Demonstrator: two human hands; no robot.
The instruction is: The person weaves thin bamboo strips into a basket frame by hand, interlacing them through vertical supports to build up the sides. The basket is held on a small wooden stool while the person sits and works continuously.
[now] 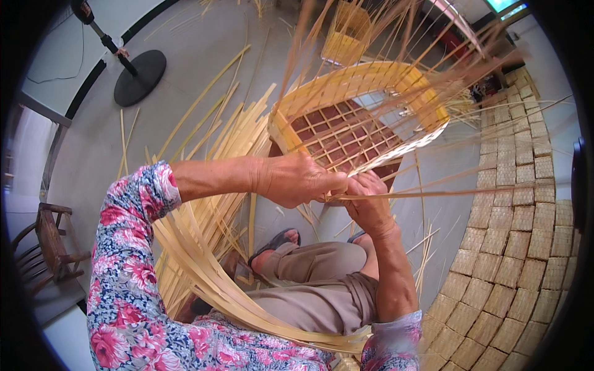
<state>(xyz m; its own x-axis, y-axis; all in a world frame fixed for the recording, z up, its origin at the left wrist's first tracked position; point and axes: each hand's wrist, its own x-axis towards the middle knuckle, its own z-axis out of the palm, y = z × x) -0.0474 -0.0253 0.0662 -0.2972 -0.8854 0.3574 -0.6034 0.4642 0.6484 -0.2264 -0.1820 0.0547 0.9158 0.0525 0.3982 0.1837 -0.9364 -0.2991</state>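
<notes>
Working at the near edge of a woven basket (356,77) with both hands. Holding it in front of the body, beyond the knees, probably for a clear view of the edge and room for both elbows. Showing an open lattice (343,133) inside the yellow band, over a reddish-brown surface (394,168); not showing enough to tell whether resting on it

Bringing left hand (300,179) in from the left, fingers clamped together on the near corner, likely bracing the basket against twisting. Setting right hand (370,198) right up against it, fingers bent and pressed together on the end of the white braided edge (405,148), likely for holding tension without slack between grips. Hiding the exact pinch point behind knuckles, so not telling strip by strip

Running a long brown strip (445,193) from beside the right hand out to the right. Fanning loose strips (461,62) up and outward from the basket, blurred at upper right, apparently being too springy for lying flat

Parking a heap of pale strips (235,133) on the floor (198,55) at left and curving a bundle (229,294) across the lap, probably for easy reach

Seeing farther off: yellow box-like basket (346,46), wooden chair (55,241), round black base (140,77), woven straw pieces (520,247) in rows at right
</notes>
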